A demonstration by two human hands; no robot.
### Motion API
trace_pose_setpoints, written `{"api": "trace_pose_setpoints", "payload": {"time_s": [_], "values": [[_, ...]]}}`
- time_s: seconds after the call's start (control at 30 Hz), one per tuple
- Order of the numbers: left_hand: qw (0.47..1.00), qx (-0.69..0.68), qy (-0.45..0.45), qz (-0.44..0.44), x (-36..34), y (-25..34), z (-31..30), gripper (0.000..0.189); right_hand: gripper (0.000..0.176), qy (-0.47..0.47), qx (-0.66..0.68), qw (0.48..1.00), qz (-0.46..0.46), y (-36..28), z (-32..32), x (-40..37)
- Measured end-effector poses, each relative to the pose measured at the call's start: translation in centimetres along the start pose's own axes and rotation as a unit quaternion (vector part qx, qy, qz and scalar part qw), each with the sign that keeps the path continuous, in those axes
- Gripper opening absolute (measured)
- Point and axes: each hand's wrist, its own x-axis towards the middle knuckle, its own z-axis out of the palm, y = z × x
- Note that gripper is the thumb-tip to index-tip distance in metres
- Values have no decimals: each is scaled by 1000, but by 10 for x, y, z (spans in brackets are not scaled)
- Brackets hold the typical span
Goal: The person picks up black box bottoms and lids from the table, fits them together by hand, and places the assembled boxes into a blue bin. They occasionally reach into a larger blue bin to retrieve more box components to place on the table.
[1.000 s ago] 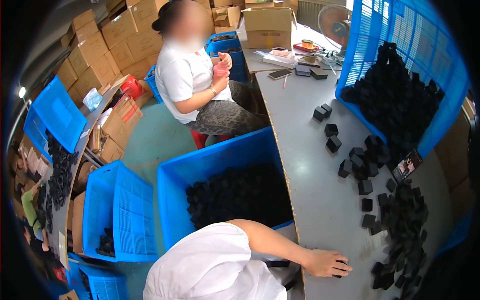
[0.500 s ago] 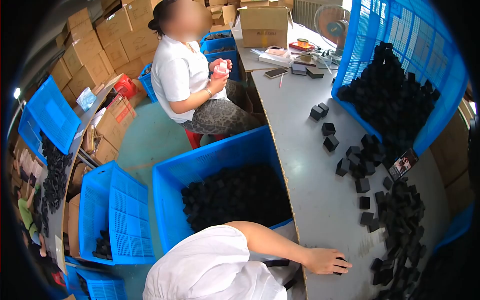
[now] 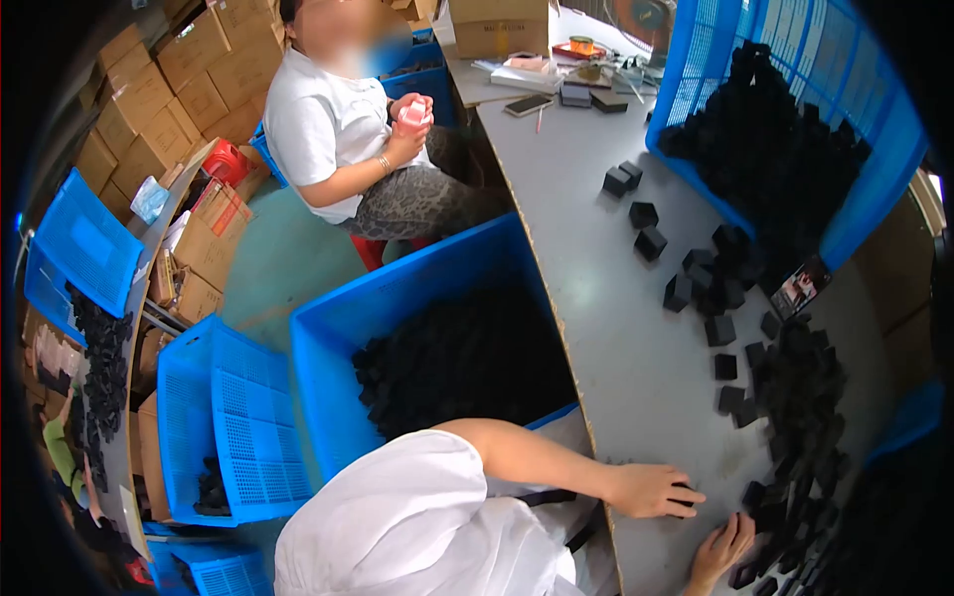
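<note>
My left hand (image 3: 651, 490) lies on the counter (image 3: 616, 328) at lower centre, fingers curled over a black box (image 3: 684, 502). Right hand (image 3: 722, 549) at the bottom edge, fingers loosely bent against the box pile (image 3: 795, 397); I can't tell whether it grips anything.

The grey table (image 3: 616, 328) carried loose black boxes (image 3: 651, 243) scattered along its middle and a thicker heap of them (image 3: 795, 387) toward the near right. A tilted blue crate (image 3: 696, 60) stood at its far right, with a propped phone (image 3: 801, 287) just below it. A cardboard carton (image 3: 497, 25), a flat smartphone (image 3: 529, 104) and a tape roll (image 3: 581, 45) lay at the far end.
</note>
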Motion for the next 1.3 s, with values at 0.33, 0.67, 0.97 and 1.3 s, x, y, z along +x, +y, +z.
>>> {"api": "trace_pose_setpoints", "payload": {"time_s": [0.33, 0.67, 0.97, 1.3], "values": [[999, -27, -21, -20, -2, 3, -2, 44, 45, -40, -25, 972, 231, -40, -26, 7], [996, -65, 51, -25, 2, 5, -14, 52, 44, 38, 36, 944, 325, -19, -24, 1], [983, -115, 61, -126, -10, -2, -12, 75, 56, -147, 108, 977, 109, -81, -18, 24], [972, -128, 52, -189, -14, -2, -28, 87, 46, -91, 303, 934, 169, -90, -21, 47]]}}
